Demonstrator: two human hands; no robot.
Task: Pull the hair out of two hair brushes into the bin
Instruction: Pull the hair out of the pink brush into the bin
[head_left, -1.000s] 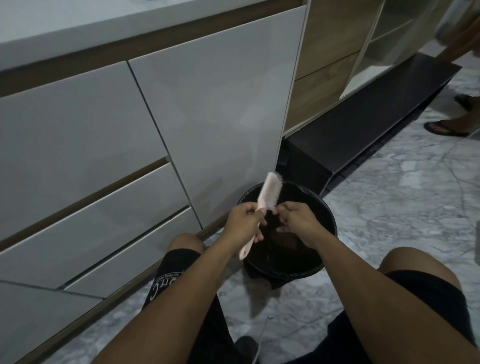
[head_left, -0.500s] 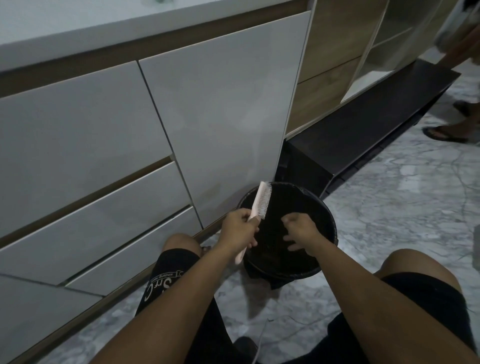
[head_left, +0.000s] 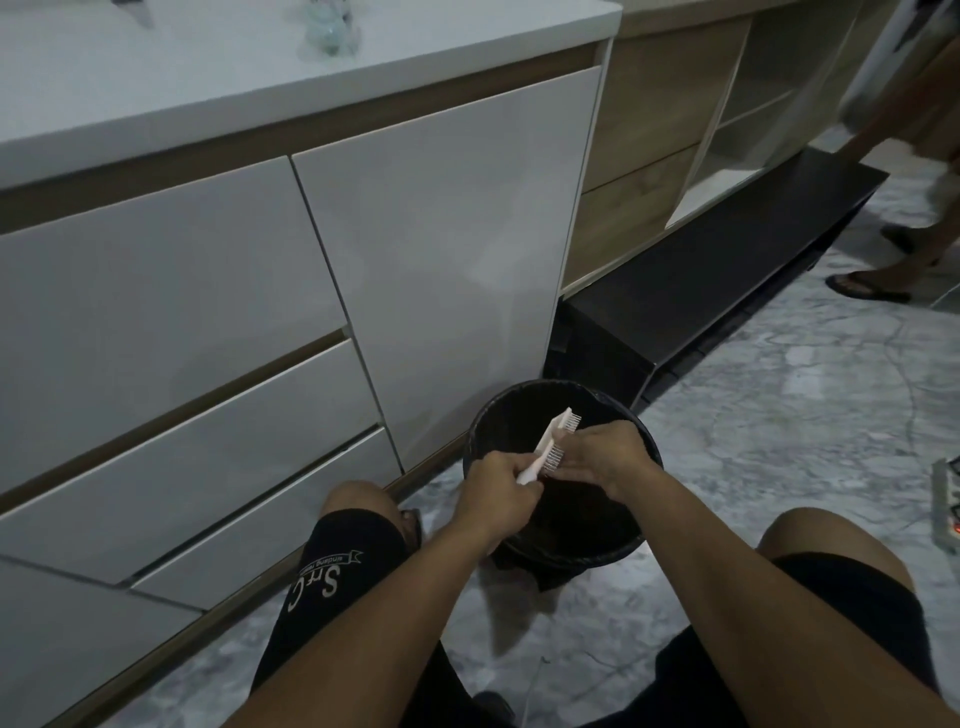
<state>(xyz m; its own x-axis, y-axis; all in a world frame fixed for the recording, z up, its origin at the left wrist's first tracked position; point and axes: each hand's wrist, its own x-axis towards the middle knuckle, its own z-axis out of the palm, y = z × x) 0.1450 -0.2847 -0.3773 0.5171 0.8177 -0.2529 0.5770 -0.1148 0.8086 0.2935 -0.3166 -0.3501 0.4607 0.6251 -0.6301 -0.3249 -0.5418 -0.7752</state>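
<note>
A round black bin lined with a dark bag stands on the floor between my knees, against the cabinet. Over its mouth I hold a pale pink hair brush, tilted up and to the right, bristles facing right. My left hand is closed around its handle. My right hand rests against the bristles, fingers pinched at them; what it pinches is too small to tell. A second brush is not in view.
White cabinet doors and drawers rise close behind the bin. A low black shelf runs to the right. Another person's sandalled foot stands at far right. A white power strip lies on the marble floor at the right edge.
My right hand, which had dropped into the bin away from the brush, has come back up against the bristles. The brush stays in my left hand over the bin.
</note>
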